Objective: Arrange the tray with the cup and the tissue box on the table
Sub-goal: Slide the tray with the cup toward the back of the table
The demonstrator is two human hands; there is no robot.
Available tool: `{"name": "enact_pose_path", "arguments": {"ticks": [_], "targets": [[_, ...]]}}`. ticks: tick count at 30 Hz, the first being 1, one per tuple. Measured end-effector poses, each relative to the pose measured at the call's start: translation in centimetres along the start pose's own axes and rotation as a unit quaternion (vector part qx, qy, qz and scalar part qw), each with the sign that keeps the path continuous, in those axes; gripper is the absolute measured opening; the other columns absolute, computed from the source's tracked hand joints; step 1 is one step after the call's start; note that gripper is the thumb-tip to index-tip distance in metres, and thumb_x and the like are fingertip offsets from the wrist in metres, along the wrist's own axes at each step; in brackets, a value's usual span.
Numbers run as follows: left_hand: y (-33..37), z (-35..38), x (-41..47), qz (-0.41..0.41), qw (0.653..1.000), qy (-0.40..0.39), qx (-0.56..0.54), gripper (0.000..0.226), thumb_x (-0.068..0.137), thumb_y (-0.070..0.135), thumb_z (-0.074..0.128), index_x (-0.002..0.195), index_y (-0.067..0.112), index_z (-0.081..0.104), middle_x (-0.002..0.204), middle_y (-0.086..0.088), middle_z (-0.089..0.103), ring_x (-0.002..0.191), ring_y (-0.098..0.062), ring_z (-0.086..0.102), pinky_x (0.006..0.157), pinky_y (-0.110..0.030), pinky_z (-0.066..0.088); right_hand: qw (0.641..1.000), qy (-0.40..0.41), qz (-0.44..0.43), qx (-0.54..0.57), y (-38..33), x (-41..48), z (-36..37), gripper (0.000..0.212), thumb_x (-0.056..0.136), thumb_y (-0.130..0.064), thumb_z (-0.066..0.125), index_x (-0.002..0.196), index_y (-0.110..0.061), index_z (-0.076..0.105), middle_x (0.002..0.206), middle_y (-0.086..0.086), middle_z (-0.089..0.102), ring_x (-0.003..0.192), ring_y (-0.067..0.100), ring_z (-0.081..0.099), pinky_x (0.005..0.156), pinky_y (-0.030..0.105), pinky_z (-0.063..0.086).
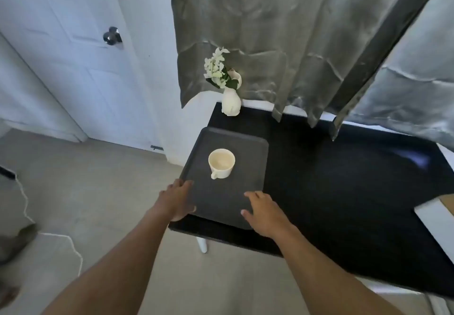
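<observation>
A dark grey tray [228,140] lies on the left end of the black table [344,191], its left side sticking out past the table's edge. On the tray's far half stands a cream cup [221,163], upright, handle toward me. My left hand [175,200] wraps the tray's near left corner, fingers on top and thumb at the near edge. My right hand [264,212] lies flat on the tray's near right corner, fingers spread. A white and tan box-like object [437,212] is cut off at the right edge; I cannot tell whether it is the tissue box.
A white vase with white flowers [231,102] stands at the table's far left corner. Grey curtains [294,44] hang over the table's back edge. A white door [73,56] is at the left. A white cord [73,248] trails on the floor.
</observation>
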State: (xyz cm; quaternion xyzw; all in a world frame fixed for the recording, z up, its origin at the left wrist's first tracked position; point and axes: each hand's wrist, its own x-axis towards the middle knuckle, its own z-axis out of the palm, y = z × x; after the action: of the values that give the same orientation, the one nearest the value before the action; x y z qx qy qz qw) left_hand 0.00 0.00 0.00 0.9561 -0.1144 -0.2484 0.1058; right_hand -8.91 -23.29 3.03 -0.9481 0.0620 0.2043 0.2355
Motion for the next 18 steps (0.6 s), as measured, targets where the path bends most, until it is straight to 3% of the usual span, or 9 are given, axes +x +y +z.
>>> {"name": "enact_pose_path", "arguments": {"ticks": [6, 18], "targets": [[-1.7, 3.0, 2.4, -0.042, 0.998, -0.024, 0.027, 0.073, 0.081, 0.036, 0.071, 0.143, 0.025, 0.033, 0.153, -0.013, 0.017, 0.128, -0.039, 0.040, 0.105, -0.048, 0.041, 0.999, -0.028, 0.034, -0.022, 1.4, 2.1, 3.8, 0.057, 0.095, -0.031, 0.056, 0.147, -0.022, 0.034, 0.149, 0.003, 0.038, 0.135, 0.022, 0.037, 0.107, 0.038, 0.038], [-1.8, 4.9, 5.0, -0.031, 0.999, 0.001, 0.030, 0.068, 0.080, 0.033, 0.076, 0.139, 0.022, 0.043, 0.143, -0.013, 0.033, 0.120, -0.036, 0.045, 0.097, -0.044, 0.050, 0.997, -0.037, 0.045, -0.051, 3.1, 4.1, 7.0, 0.044, 0.094, -0.030, 0.058, 0.135, -0.021, 0.049, 0.136, 0.002, 0.043, 0.124, 0.021, 0.044, 0.103, 0.034, 0.037]]}}
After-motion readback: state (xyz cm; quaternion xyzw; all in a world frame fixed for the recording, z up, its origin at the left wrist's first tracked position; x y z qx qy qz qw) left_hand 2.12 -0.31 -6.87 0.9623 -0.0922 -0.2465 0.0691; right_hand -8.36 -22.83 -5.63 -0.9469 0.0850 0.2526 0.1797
